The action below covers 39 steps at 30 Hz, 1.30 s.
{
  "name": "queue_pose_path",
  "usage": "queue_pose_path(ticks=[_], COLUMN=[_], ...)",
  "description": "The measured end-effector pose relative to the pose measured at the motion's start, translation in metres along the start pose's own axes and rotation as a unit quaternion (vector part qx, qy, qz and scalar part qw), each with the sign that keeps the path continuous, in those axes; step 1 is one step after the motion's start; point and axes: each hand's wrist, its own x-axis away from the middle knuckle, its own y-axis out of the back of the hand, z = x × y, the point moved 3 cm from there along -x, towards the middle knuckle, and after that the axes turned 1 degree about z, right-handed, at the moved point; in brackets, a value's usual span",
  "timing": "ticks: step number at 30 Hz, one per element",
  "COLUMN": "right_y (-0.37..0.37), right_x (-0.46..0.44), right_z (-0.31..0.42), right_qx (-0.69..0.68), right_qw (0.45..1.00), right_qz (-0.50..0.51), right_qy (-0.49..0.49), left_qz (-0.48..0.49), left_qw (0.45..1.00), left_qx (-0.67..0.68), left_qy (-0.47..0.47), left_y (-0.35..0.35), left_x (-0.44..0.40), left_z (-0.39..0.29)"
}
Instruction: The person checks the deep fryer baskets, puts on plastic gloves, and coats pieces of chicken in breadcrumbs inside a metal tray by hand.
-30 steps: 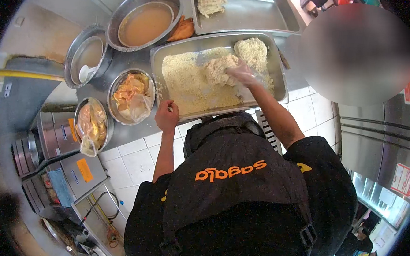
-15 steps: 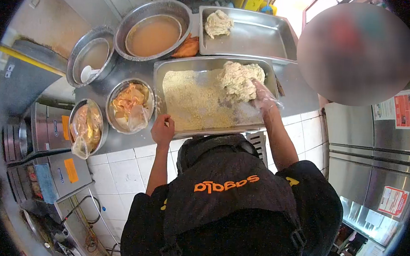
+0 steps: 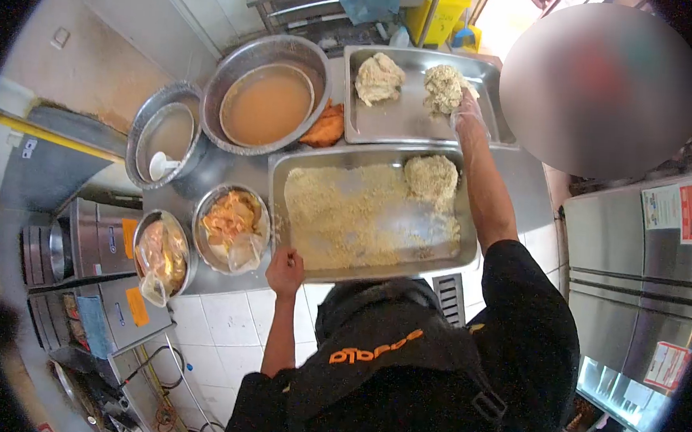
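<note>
My right hand, in a clear plastic glove, grips a crumb-coated piece over the right part of the far metal tray. To its left in that tray sits another coated piece. My left hand is curled at the front left corner of the near metal tray; no object shows in it. Pale crumbs cover much of the near tray's bottom, and one coated piece lies at its back right.
Left of the trays stand a large basin of brownish liquid, a smaller basin with a white scoop, and two bowls of raw pieces. An orange-brown item lies beside the large basin.
My right hand has carried the coated piece from the near tray back to the far tray. My left hand stays by the near tray's front left corner. The view has shifted.
</note>
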Motion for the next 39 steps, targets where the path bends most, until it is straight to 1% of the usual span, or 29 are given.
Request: queue_pose_path(ticks=[1,2,3,4,6,7,8,9,10,11,12,14,15,16,17,18,19,22,23,26,28,29,31,34,36,37,38,39], right_y=[0.016,0.002,-0.004,-0.010,0.000,0.006,0.007,0.011,0.015,0.013,0.007,0.002,0.014,0.027,0.035,0.042,0.033,0.063,0.071,0.059,0.030,0.014,0.031,0.064,0.111,0.104,0.097,0.088], right_x=[-0.041,-0.046,-0.061,-0.075,-0.126,-0.135,-0.137,-0.136,-0.134,-0.132,-0.136,-0.148,-0.155,-0.162,-0.144,-0.125,-0.106,-0.098,-0.092,-0.006,0.079,0.118,0.150,0.158,0.138,0.141,0.145,0.148], right_z=[-0.023,-0.020,-0.030,-0.039,-0.094,-0.107,-0.114,-0.124,-0.134,-0.134,-0.126,-0.102,-0.103,-0.105,-0.102,-0.099,-0.078,-0.072,-0.064,-0.019,0.024,0.040,0.015,-0.048,-0.118,-0.115,-0.112,-0.095], right_qx=[0.075,-0.105,-0.214,-0.320,-0.394,-0.070,0.263,0.401,0.530,0.491,0.452,0.376,0.344,0.314,0.274,0.237,0.185,0.318,0.368,0.496,0.545,0.571,0.491,0.465,0.460,0.344,0.220,0.276], right_qw=[0.996,0.994,0.975,0.944,0.916,0.996,0.960,0.911,0.843,0.869,0.891,0.926,0.935,0.939,0.943,0.943,0.952,0.931,0.916,0.862,0.833,0.813,0.862,0.869,0.880,0.929,0.960,0.941], right_qz=[0.005,0.003,0.016,0.023,0.060,0.049,0.034,0.026,0.017,0.015,0.011,0.001,0.022,0.040,0.050,0.056,0.027,0.080,0.089,0.101,0.067,0.026,0.040,-0.002,0.064,0.102,0.140,0.151], right_qy=[0.050,-0.023,-0.048,-0.077,-0.038,0.028,0.088,0.092,0.096,0.061,0.029,-0.034,-0.083,-0.134,-0.180,-0.227,-0.241,-0.163,-0.130,-0.034,-0.065,-0.110,-0.121,-0.170,-0.094,-0.091,-0.099,-0.120], left_qz=[0.004,0.008,0.011,0.014,0.023,0.029,0.035,0.011,-0.009,-0.029,-0.012,0.011,0.030,0.022,0.018,0.039,0.050,0.022,0.030,0.039,0.025,0.026,0.028,0.012,0.037,0.050,0.040,0.030], left_qw=[1.000,0.999,0.999,0.999,0.999,0.999,0.998,0.999,1.000,0.999,1.000,0.999,0.998,0.999,1.000,0.998,0.997,0.999,0.999,0.999,1.000,1.000,0.999,1.000,0.999,0.998,0.999,1.000], left_qx=[-0.019,-0.039,-0.041,-0.043,-0.037,-0.027,-0.018,0.001,0.020,0.041,-0.007,-0.028,-0.039,-0.030,-0.020,-0.012,-0.004,0.018,0.008,-0.014,-0.012,-0.017,-0.028,-0.008,-0.004,-0.004,0.002,0.007], left_qy=[0.000,0.000,-0.001,-0.001,0.014,0.031,0.047,0.031,0.015,-0.002,0.012,0.031,0.043,0.025,0.014,0.041,0.063,0.039,0.028,0.001,-0.008,-0.003,0.005,-0.025,0.007,0.024,0.014,0.006], left_y=[-0.001,-0.003,-0.004,-0.005,-0.008,-0.010,-0.013,-0.016,-0.018,-0.019,-0.010,-0.017,-0.017,-0.017,-0.019,-0.020,-0.019,-0.014,-0.016,-0.015,-0.016,-0.016,-0.012,-0.015,-0.014,-0.013,-0.014,-0.016], left_x=[0.001,0.000,-0.001,-0.001,-0.001,0.001,0.002,0.002,0.003,0.004,-0.003,-0.003,0.003,0.002,0.002,0.000,-0.005,-0.012,-0.011,-0.008,-0.007,-0.006,-0.006,-0.004,-0.004,-0.003,-0.003,-0.002], left_z=[0.001,0.003,0.003,0.004,0.006,0.008,0.011,0.014,0.017,0.018,0.002,0.009,0.013,0.015,0.016,0.014,0.010,-0.003,-0.002,0.005,0.005,0.004,0.000,0.005,0.005,0.006,0.007,0.009])
